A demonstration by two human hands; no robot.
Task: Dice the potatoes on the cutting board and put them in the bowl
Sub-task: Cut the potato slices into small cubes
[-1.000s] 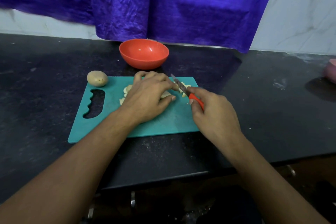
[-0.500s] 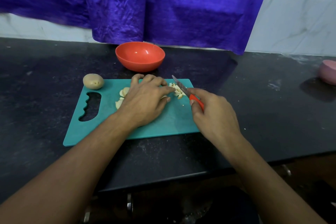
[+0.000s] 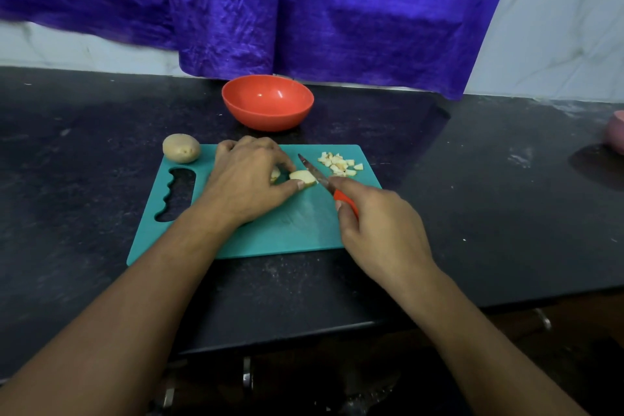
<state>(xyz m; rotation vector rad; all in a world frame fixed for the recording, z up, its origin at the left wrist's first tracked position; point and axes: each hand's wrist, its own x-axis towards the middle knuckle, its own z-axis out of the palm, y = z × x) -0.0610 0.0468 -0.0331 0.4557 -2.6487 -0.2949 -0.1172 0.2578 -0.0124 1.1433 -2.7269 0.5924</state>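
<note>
Potato slice (image 3: 303, 176) lies pinched under left hand (image 3: 248, 181), right hand (image 3: 381, 230) gripping knife (image 3: 319, 176) alongside.

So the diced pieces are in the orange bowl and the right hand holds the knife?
No. The head view shows the diced pieces on the cutting board, not in the orange bowl; the right hand does hold the knife.

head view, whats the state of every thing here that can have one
bowl: upright, empty, behind the board
whole potato: uncut, at the board's far left corner
potato slice: flat on the board, pinched by the left hand
diced pieces: heaped at the board's far right
knife: blade at the slice's right end
left hand: holds the slice
right hand: grips the knife handle
cutting board: flat on the counter
</note>
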